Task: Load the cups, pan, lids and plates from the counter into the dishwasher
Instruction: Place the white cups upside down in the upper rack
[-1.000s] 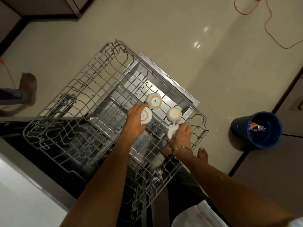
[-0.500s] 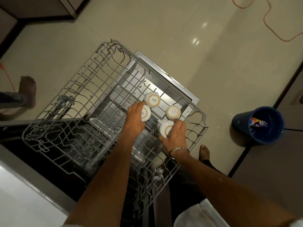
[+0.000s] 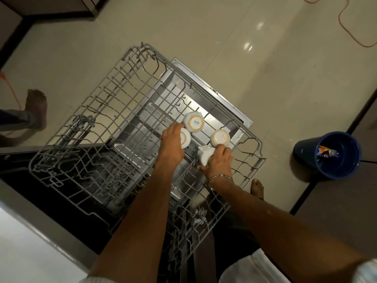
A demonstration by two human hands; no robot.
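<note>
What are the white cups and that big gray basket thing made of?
The cups look like glazed ceramic: white, shiny, with bare rings on their upturned bases. The rack looks like metal wire with a gray coating, thin bent rods in a grid; what the coating is can't be told.

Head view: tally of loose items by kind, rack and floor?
White cups in the rack: 4, at under the left hand, and gripped by the right hand.
Blue bins on the floor: 1.
Total: 5.
</note>
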